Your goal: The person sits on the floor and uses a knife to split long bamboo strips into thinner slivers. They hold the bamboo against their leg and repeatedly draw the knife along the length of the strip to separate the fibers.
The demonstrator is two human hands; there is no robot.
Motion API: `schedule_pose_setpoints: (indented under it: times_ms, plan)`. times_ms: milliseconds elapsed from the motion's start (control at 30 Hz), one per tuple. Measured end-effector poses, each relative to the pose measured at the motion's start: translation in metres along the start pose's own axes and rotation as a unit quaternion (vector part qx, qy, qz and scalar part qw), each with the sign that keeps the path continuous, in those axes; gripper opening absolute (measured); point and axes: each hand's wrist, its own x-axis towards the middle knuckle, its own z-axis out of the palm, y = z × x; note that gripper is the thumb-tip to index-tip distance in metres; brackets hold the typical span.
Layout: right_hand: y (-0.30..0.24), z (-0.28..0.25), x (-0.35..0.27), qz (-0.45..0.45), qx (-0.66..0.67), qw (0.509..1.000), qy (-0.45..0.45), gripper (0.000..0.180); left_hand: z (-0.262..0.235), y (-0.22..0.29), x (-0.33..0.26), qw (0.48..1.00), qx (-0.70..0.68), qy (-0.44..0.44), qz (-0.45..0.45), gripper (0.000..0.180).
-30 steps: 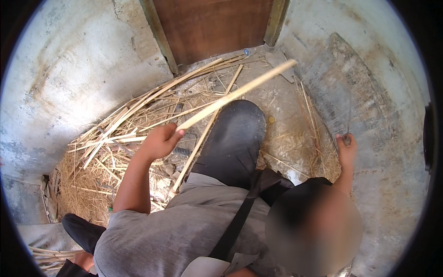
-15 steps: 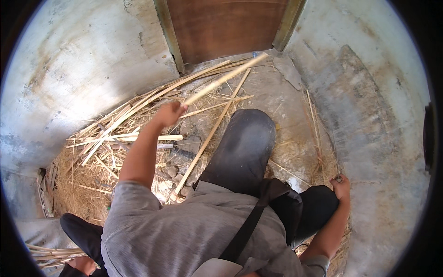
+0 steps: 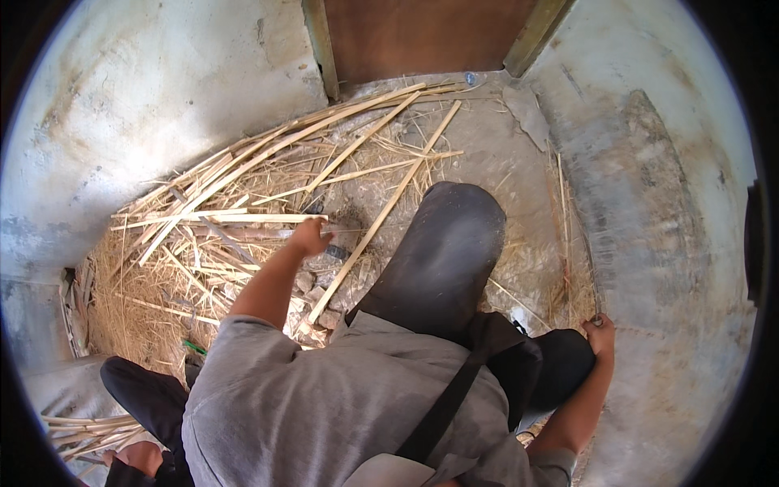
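My left hand [image 3: 311,237] is over the straw-strewn floor, thumb apart from the fingers and nothing visibly held. Right by its fingers is the end of a pale bamboo strip [image 3: 260,217], though whether they touch I cannot tell. Beyond it a wider bamboo strip [image 3: 365,140] lies slanted across the pile. Another long strip [image 3: 389,207] rests between that hand and my bent knee. My right hand [image 3: 599,334] is closed beside my other knee, at the right wall. A small dark, round end of something shows at its fingers; I cannot make out what it is.
Long strips [image 3: 243,166] are heaped along the left wall. Straw [image 3: 122,300] and rubble cover the floor there. A brown door [image 3: 430,36] stands at the far side. At lower left is another person's dark-clad knee [image 3: 138,402], near a bundle of strips [image 3: 89,430].
My left hand has let go of the bamboo strip it held up, which now lies on the pile. The hand has come back nearer to me. My right hand stays closed by my knee.
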Motion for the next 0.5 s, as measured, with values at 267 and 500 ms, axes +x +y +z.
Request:
schedule_pose_setpoints:
  times_ms: [267, 500]
  plan:
    - [0.008, 0.006, 0.009, 0.022, -0.025, 0.999, -0.021, 0.028, 0.107, -0.01, -0.137, 0.974, 0.128, -0.14, -0.126, 0.072]
    - [-0.003, 0.006, 0.005, 0.001, -0.047, 0.999, 0.014, 0.029, 0.117, -0.024, -0.131, 0.964, 0.089, -0.182, -0.171, 0.061]
